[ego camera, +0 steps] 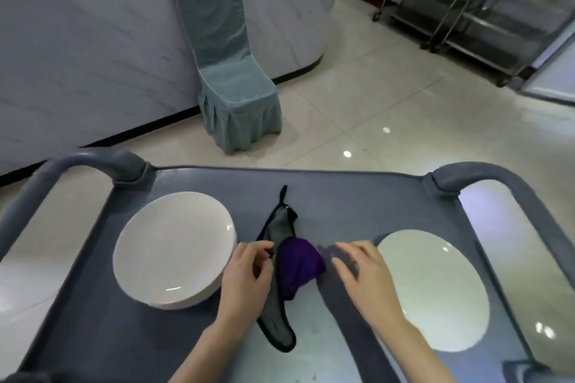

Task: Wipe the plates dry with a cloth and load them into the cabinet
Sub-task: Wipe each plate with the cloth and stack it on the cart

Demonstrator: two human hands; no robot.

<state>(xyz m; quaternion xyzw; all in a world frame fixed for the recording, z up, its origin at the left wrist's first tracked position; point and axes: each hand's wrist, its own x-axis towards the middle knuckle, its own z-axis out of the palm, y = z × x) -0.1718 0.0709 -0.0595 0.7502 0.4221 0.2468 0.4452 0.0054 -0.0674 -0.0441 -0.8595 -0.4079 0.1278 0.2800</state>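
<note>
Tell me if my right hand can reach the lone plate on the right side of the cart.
Probably yes. The right hand is open and holds nothing, the lone plate lies just beside it on the cart, and nothing stands between them.

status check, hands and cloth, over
Left hand pinches cloth. Right hand open beside it. Plate stack left, single plate right, nothing blocking.

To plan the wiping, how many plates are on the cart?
2 plainly seen: the top of a stack left of the cloth, a single plate at right. More may hide beneath.
</note>
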